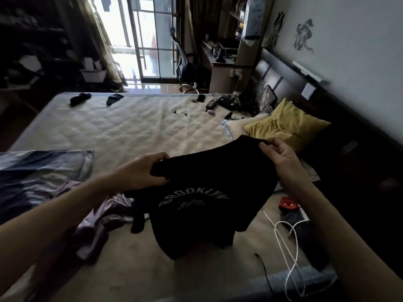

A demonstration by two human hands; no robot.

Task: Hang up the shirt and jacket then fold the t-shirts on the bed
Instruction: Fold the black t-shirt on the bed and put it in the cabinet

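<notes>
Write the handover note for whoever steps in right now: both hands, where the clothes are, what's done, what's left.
Left hand grips one upper edge of the black Brooklyn t-shirt; right hand pinches the other. The shirt hangs spread above the bed, not yet folded.
A lilac garment lies crumpled on the mattress under the left forearm, unfolded.
No shirt or jacket on a hanger is in view, so I cannot tell whether that step is done.
Left: fold the black t-shirt, then the lilac one.

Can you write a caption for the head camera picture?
Both hands hold a black Brooklyn t-shirt above the bed.
</notes>
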